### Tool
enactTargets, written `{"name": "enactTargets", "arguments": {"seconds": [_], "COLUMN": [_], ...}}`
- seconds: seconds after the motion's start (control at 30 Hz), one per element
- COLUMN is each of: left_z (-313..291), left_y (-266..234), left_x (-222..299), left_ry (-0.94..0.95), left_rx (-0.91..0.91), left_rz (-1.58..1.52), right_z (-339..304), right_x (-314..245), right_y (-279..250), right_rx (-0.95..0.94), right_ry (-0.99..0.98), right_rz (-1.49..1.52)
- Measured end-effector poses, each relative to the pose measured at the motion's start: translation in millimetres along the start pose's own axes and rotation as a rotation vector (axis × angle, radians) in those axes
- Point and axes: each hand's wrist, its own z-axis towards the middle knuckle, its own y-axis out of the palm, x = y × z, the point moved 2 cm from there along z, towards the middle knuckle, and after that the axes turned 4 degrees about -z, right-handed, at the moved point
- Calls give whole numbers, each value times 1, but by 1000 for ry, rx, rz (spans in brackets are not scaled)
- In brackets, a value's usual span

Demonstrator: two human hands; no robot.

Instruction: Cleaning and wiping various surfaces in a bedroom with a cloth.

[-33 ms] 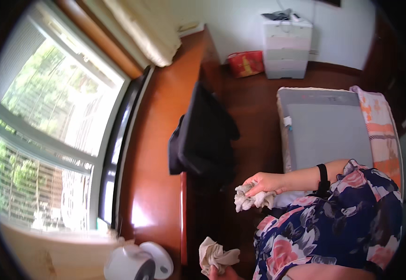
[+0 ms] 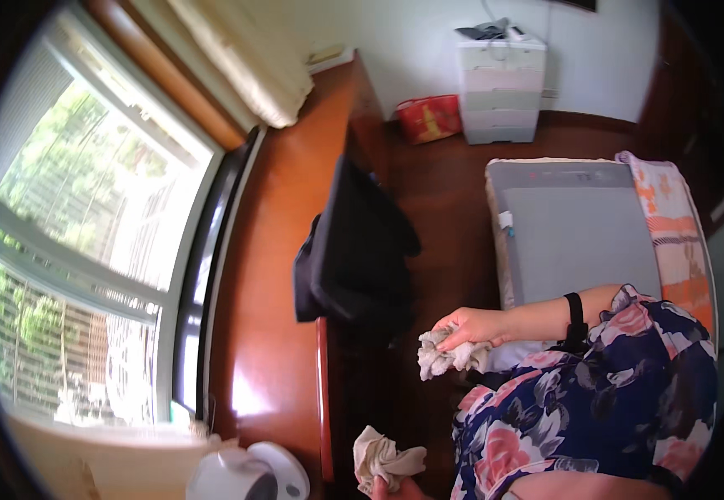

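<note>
White cloth (image 2: 452, 357) is bunched in the right hand's (image 2: 474, 325) grip, beside the dress (image 2: 579, 400); cream cloth (image 2: 380, 457) is gripped by the left hand (image 2: 397, 490), partly cut off, near the table (image 2: 266, 333). Gathering loose folds firmly and holding both cloths clear of the table edge should handle best.

A pale tan cloth (image 2: 385, 458) is bunched up in the left hand (image 2: 399, 489), with soft folds and one loose end poking right. Farther off and to the right, a creamy white cloth (image 2: 449, 357) is scrunched in the right hand (image 2: 472, 325), all lumpy and crinkly. The two cloths are apart.
</note>
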Motion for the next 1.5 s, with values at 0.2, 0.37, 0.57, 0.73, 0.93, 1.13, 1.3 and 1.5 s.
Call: {"name": "enactTargets", "arguments": {"seconds": [0.2,0.37,0.57,0.73,0.93,1.13,1.3,1.5], "left_z": [98,181,289,404,490,557,626,759], "left_y": [24,62,127,171,246,229,244,270], "left_x": [-95,-197,-324,-447,-608,-736,-811,-887], "left_ry": [-127,-209,-296,-454,-783,-1213,-1307,-1242], "left_rx": [171,177,121,-125,-215,8,11,6], "left_rz": [342,492,543,353,281,477,568,581], "right_z": [-9,0,4,-19,-48,-69,-61,-12], "right_x": [-39,-92,-167,-233,-268,-255,-276,-370], "right_y": [-89,-185,-319,-423,-502,-586,-663,-755], "right_rx": [156,154,213,374,546,821,950,1148], "right_ry": [-69,-63,-146,-234,-415,-554,-610,-503], "right_rz": [49,94,77,121,397,736,872,729]}}
